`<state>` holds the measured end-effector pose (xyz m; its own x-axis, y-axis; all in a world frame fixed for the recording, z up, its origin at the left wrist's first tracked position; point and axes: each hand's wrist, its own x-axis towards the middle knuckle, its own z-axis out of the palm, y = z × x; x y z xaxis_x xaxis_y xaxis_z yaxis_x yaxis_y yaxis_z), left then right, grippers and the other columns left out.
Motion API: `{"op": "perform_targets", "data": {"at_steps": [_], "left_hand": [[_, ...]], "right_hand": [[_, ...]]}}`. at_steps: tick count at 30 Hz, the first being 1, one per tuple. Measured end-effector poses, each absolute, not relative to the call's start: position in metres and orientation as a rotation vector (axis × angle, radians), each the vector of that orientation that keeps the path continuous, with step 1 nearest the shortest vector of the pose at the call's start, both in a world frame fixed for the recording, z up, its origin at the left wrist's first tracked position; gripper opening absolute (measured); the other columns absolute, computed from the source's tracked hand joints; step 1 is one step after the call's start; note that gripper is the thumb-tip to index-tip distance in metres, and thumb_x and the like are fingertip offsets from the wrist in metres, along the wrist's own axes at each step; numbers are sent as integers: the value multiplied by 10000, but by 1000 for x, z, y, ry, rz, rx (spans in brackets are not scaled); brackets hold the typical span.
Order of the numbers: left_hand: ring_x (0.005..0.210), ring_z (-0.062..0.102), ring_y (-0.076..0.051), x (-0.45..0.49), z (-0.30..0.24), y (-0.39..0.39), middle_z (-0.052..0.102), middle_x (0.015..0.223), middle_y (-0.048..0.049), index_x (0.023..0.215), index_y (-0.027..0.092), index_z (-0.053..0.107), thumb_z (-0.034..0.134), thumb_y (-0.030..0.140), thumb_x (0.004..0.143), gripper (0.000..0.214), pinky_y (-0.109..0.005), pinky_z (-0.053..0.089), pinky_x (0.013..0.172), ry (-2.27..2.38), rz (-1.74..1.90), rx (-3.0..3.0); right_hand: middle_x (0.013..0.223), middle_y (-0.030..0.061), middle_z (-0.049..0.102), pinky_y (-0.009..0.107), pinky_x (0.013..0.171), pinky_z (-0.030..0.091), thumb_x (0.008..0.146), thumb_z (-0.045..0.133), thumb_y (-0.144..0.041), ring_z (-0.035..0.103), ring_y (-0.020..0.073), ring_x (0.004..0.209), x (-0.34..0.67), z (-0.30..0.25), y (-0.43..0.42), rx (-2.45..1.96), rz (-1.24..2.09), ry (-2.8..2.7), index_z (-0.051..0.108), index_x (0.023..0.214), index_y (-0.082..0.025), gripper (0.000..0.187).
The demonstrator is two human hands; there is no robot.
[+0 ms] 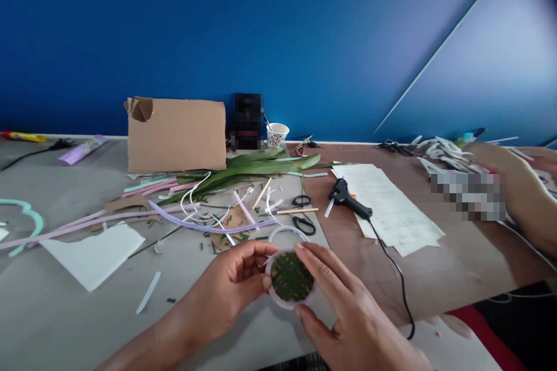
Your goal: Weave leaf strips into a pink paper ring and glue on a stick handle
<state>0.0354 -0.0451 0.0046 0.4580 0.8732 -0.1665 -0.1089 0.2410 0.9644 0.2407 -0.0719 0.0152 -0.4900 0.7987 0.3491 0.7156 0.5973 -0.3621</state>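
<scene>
Low at centre, over the table (52, 313) near its front edge: holds a disc (290, 278) between both hands; cannot tell whether touching the tabletop or just clear of it. Pinches the left rim with left hand (235, 281), thumb on top, fingers curled narrow behind. Cups the right rim with right hand (343, 307), fingers straight and close together along the top, thumb under the lower edge. Shows a green woven face inside a pale pink rim, turned up toward the camera.

Just behind the disc, flat on the table: a white ring (287, 233), then scissors (304, 225) with black handles. Left of those: a tangle of purple, pink and white strips (209, 225) among green trimmings. Farther left: a white cut-out (93, 255) and a teal curve (30, 214). Farther back: long leaves (261, 165), an upright cardboard box (176, 133), a patterned cup (277, 134) by the blue wall (278, 23).

Right of the scissors, on brown paper (456, 266): a glue gun (348, 200) on its side, touching white sheets (391, 214), with black cord (398, 278) trailing to the front edge. At far right: another person's arm (526, 197), well apart from the disc.
</scene>
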Motion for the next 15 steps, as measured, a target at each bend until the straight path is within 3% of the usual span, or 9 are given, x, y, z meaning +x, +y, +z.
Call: {"op": "perform_targets", "data": {"at_steps": [5,10,12,15], "left_hand": [[892,669,-208,42,-5,-42,731,948,-74,1031,171,660,739,380,710,391,-330,523,774,896,888,997],[856,681,-198,47,-2,-41,745,909,-67,963,168,680,735,282,685,306,-331,532,789,1004,957,955],[861,684,-195,48,-2,-40,747,917,-66,959,167,676,698,254,711,264,-326,536,796,1020,973,982],[882,684,-192,46,-5,-39,743,945,-64,1001,172,656,637,254,766,250,-320,543,800,1058,1023,1060]], "right_hand": [[1444,140,420,356,1022,470,795,529,-115,442,245,1316,244,18,-68,-1252,473,-2328,348,1416,-173,649],[1515,135,306,452,1030,436,751,579,-119,362,298,1362,248,15,-64,-1329,708,-2198,192,1490,-228,841],[1501,145,322,457,1012,444,758,586,-137,426,293,1314,248,9,-61,-1276,833,-2053,160,1495,-242,858],[1344,169,484,381,868,534,841,557,-250,605,234,1075,242,-2,-55,-1137,1051,-1712,229,1458,-223,699]]}}
